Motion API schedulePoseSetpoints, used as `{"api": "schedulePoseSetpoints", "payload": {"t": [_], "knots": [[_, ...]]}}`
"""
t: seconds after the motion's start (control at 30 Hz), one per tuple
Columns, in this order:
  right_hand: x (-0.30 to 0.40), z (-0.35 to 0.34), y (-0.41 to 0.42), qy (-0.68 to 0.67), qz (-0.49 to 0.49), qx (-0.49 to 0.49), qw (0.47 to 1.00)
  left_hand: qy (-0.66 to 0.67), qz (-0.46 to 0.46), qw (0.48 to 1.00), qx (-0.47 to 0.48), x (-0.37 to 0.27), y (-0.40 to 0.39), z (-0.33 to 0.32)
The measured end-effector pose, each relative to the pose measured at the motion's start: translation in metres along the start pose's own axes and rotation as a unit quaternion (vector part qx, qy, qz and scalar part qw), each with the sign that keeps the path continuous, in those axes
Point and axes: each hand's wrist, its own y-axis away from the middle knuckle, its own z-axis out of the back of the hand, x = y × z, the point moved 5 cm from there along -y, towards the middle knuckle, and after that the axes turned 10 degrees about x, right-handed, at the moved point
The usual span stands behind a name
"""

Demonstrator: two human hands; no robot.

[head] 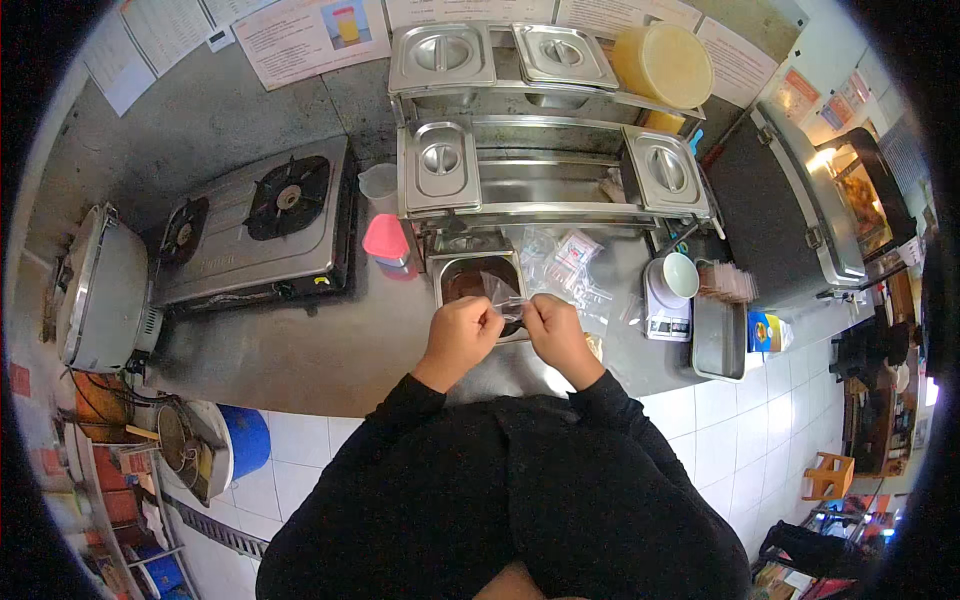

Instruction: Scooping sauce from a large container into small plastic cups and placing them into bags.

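Observation:
Between my two hands is a small clear plastic bag, pinched at both sides. My left hand grips its left part and my right hand its right part, both with fingers curled. Just behind the bag sits a steel food pan holding a dark brown sauce or paste; my hands and the bag cover its near part. More clear plastic bags lie on the steel counter to the right, along with a bag bearing print.
A two-burner gas stove stands left, beside a pink-lidded container. Lidded steel pans sit on a rack behind. At right are a kitchen scale with a white bowl on it, and a steel tray.

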Motion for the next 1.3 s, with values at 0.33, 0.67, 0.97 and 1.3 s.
{"api": "schedulePoseSetpoints", "payload": {"t": [0.33,0.67,0.97,1.3], "knots": [[0.019,0.002,0.004,-0.062,0.101,0.076,0.99,-0.049,-0.079,0.993,0.075,-0.035,0.008,0.017],[0.063,0.008,-0.018,-0.035,0.215,0.068,0.974,0.013,0.018,0.989,0.146,0.007,0.017,0.024],[-0.032,-0.051,-0.049,0.247,0.039,0.299,0.921,0.118,0.121,0.985,-0.039,0.082,0.048,0.08],[-0.051,-0.061,-0.07,0.264,0.126,0.223,0.93,0.008,0.077,0.996,-0.05,0.087,0.055,0.089]]}}
